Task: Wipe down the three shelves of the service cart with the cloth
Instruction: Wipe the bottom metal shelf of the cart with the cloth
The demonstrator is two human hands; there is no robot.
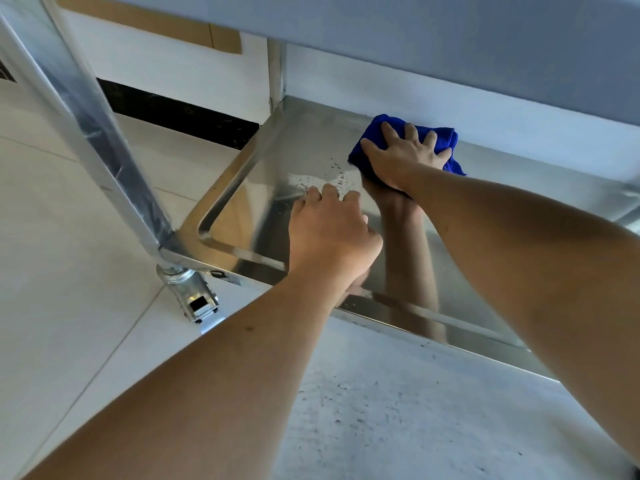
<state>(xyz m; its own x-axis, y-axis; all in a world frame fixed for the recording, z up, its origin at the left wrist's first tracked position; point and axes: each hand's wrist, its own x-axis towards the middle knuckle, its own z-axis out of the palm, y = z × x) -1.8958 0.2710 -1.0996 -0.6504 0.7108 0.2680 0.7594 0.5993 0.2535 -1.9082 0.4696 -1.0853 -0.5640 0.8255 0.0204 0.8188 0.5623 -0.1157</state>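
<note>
I see my right hand (403,157) pressed flat on the bunched blue microfibre cloth (446,135), fingers (388,130) spread wide over it, right of centre in the upper half of the frame. The cloth lies on the shiny stainless-steel bottom shelf (277,147) of the cart, close to its far edge. My left hand (330,233), at centre frame, rests on the same shelf with fingers curled and nothing held, just beside a patch of water droplets (332,180). A metal caster (194,292) sits at left on the pale tiled floor (69,237).

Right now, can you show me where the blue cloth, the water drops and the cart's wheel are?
blue cloth (446,135): head view, upper right fold.
water drops (341,174): head view, middle of the cluster.
wheel (197,301): head view, caster housing.
</note>
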